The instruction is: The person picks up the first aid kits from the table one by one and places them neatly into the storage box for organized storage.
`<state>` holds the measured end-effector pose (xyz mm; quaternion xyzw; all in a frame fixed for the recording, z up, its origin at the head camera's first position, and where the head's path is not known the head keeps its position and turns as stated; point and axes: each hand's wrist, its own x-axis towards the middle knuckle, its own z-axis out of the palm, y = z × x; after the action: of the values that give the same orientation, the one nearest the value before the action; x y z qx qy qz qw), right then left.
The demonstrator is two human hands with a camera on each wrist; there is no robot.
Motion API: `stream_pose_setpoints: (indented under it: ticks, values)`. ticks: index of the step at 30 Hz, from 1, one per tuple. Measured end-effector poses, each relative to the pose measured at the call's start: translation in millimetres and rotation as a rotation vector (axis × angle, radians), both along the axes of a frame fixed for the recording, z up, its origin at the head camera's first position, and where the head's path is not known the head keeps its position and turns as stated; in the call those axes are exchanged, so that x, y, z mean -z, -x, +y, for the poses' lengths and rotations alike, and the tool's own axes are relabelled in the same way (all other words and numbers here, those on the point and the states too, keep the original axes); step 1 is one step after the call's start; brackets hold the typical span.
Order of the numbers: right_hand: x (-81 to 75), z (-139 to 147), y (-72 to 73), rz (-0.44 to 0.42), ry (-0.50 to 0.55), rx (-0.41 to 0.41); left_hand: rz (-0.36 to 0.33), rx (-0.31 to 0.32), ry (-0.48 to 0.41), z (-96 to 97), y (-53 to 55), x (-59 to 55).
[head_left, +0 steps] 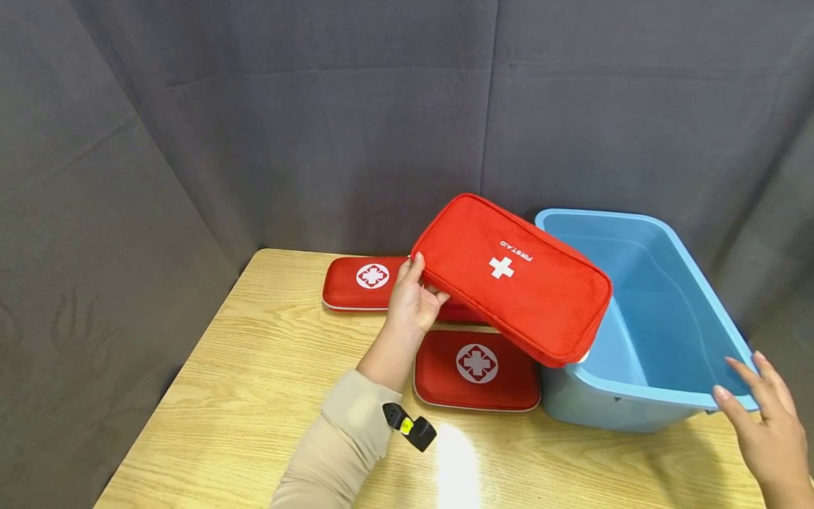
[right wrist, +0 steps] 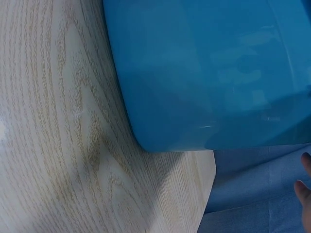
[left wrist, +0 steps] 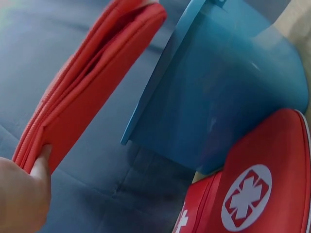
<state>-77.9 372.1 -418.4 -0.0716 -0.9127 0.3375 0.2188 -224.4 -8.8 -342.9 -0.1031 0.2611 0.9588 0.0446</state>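
My left hand (head_left: pixel 412 300) grips the left end of a red first aid bag (head_left: pixel 470 240), marked with a white cross, thumb on its upper face. The bag is raised and tilted, its right end overlapping the blue bin (head_left: pixel 649 392) in the head view. In the left wrist view, the bag's zipped side (left wrist: pixel 92 82) shows. At the bin's near right corner, my right hand (head_left: pixel 772 431) has its fingers spread by the rim. In the right wrist view only some fingertips (right wrist: pixel 302 191) appear, at the right edge.
One red hard case (head_left: pixel 477 392) lies on the wooden table (head_left: pixel 254 396) left of the bin. Behind it, another red case (head_left: pixel 346 283) is partly hidden by my left hand and the bag. Grey curtains (head_left: pixel 369 127) stand behind the table.
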Motion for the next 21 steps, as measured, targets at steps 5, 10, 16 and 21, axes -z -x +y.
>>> stream_pose_setpoints:
  ticks: [5,10,16,21]
  values:
    - [-1.3,-1.2,-1.5,-0.02,0.023,0.013,-0.018,-0.003,-0.006,14.2,3.0,-3.3]
    - [-2.0,0.8,-2.6,-0.017,0.024,0.012,-0.03,0.004,0.006,29.9,6.4,-5.7]
    - [-3.3,-0.4,-2.1,-0.007,0.03,0.026,-0.038,0.03,0.022,45.3,12.1,-9.0]
    - [13.9,16.4,4.5,-0.005,0.023,0.032,-0.043,0.031,0.039,54.5,15.7,-11.7]
